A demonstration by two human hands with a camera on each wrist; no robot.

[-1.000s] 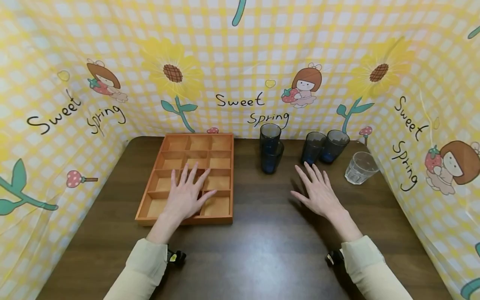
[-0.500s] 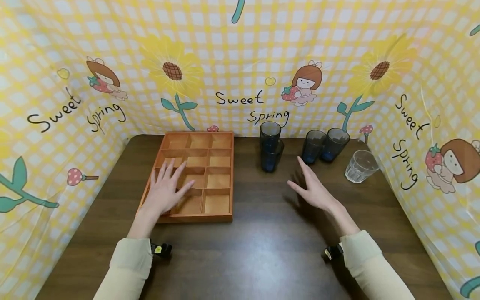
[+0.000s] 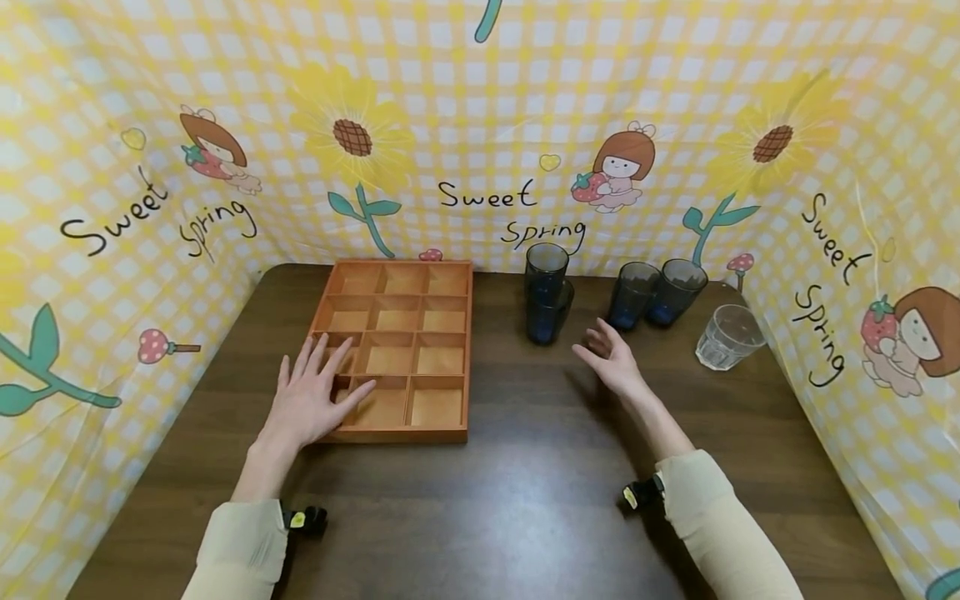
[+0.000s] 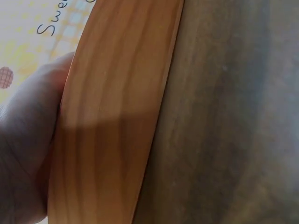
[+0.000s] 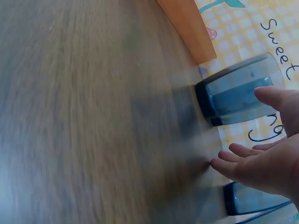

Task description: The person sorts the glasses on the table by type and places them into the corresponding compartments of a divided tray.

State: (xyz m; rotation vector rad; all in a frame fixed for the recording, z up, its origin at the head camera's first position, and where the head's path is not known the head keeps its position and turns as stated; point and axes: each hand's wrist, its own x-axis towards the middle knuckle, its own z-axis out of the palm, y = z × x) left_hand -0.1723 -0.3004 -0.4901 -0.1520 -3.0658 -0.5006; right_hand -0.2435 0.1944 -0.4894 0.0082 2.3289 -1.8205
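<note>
My left hand (image 3: 309,402) is spread over the near left corner of a wooden divided box (image 3: 467,400), hiding part of its left side. In the left wrist view the same hand (image 4: 28,140) shows behind the box's tall outer wall (image 4: 112,112). Nothing is in my right hand (image 3: 617,362), whose fingers are loosely bent and thumb held apart, above the table short of the blue glasses. From the right wrist, a blue tinted glass (image 5: 240,91) appears beyond the thumb, and another glass (image 5: 257,198) lies below the fingers.
Two blue glasses, one (image 3: 549,312) before another (image 3: 546,262), stand right of the box. Another pair (image 3: 633,296) (image 3: 677,292) stands farther right, beside a clear glass (image 3: 727,337). A checked cloth (image 3: 480,125) walls in the dark table (image 3: 525,508).
My left hand has moved left and back toward the box's near left edge. The right hand has shifted slightly left, its fingers going from spread to loosely bent. Box and glasses stay put.
</note>
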